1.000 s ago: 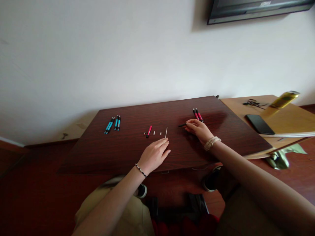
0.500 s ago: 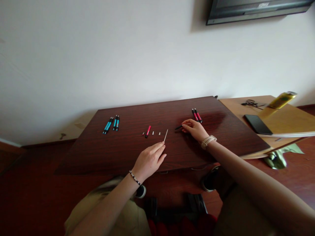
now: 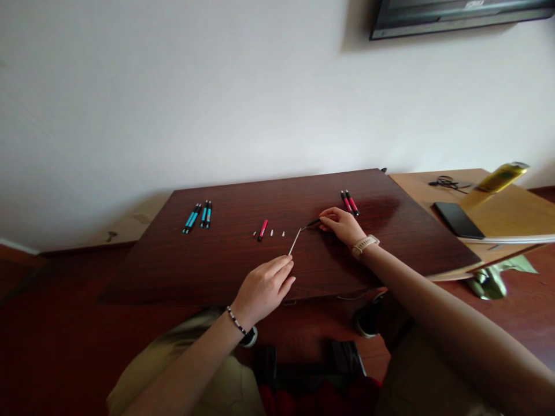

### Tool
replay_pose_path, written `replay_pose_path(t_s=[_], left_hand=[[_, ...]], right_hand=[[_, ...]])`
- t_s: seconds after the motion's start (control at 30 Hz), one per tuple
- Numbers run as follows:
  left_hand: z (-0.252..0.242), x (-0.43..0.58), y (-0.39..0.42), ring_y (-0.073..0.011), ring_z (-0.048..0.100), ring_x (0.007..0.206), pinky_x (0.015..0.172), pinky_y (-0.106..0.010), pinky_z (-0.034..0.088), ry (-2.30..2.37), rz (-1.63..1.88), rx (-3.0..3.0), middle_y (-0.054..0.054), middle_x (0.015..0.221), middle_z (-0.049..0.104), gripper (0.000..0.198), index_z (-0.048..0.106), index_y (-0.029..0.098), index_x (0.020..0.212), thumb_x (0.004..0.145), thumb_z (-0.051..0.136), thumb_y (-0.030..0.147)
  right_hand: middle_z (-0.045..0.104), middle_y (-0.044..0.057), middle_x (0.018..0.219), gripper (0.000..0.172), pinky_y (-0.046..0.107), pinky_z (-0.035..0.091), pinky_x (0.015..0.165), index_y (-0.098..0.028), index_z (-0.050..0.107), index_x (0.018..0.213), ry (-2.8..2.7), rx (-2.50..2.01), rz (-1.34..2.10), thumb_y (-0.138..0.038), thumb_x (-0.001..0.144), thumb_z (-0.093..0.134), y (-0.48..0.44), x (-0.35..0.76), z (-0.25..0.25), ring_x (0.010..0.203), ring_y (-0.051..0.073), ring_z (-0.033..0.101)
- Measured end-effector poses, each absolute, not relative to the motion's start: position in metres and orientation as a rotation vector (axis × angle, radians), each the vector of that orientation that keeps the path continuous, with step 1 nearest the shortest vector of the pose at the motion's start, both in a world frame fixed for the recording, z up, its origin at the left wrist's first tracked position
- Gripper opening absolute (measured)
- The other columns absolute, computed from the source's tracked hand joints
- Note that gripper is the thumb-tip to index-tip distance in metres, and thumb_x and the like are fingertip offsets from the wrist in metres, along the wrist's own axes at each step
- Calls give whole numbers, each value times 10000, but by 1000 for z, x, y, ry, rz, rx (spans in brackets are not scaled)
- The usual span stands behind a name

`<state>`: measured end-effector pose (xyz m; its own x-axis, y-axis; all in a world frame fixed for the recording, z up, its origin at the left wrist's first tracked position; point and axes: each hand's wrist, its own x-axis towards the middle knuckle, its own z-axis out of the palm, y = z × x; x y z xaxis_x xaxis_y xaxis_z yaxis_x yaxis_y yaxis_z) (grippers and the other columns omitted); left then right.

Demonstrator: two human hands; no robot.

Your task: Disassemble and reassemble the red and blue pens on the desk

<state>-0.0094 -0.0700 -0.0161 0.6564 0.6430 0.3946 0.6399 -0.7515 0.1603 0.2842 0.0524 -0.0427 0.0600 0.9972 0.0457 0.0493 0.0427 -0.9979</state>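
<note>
My left hand (image 3: 265, 287) pinches the near end of a thin white refill stick (image 3: 295, 241) that slants up to the right over the dark wooden table (image 3: 208, 271). My right hand (image 3: 342, 224) is closed on a small black pen part (image 3: 313, 222), whose tip meets the far end of the stick. A pink pen barrel (image 3: 262, 229) and a few tiny white and dark pieces (image 3: 277, 233) lie in a row to the left of the stick. Two pink pens (image 3: 349, 202) lie just behind my right hand.
Several blue pens (image 3: 199, 215) lie at the table's left back. A lighter wooden desk (image 3: 511, 214) on the right carries a black phone (image 3: 458, 219), a yellow can (image 3: 502, 175) and a black cable (image 3: 446, 182). A screen (image 3: 455, 14) hangs on the white wall.
My left hand lifted the white stick off the table and drew back towards me. My right hand slid the black part left until its tip met the stick.
</note>
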Motion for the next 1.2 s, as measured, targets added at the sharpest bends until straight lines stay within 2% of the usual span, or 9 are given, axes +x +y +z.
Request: replay_pose_path(t_s=[0.63,0.97,1.2], left_hand=[[-15,-12,-71,-240,691,1277,1105,-426,600,1149,710,2840,-102,1390,707,295,688,176,1309,1069,550,273],[-17,-15,-72,-230,695,1275,1117,-415,597,1108,743,2843,-92,1385,713,290,712,187,1298,1062,556,252],[-19,-17,-73,-227,676,1305,1129,-413,589,1100,725,2840,-91,1409,699,295,702,175,1308,1071,548,258]], right_hand=[[772,37,799,83,205,582,570,-193,733,928,-1330,-1272,1058,-186,867,788,50,280,-36,663,140,736],[765,25,773,142,195,574,548,-192,728,892,-1270,-1256,1082,-147,819,841,50,280,-34,630,131,722],[772,39,813,75,196,586,550,-189,735,935,-1327,-1289,1035,-160,878,774,51,281,-36,649,135,736]])
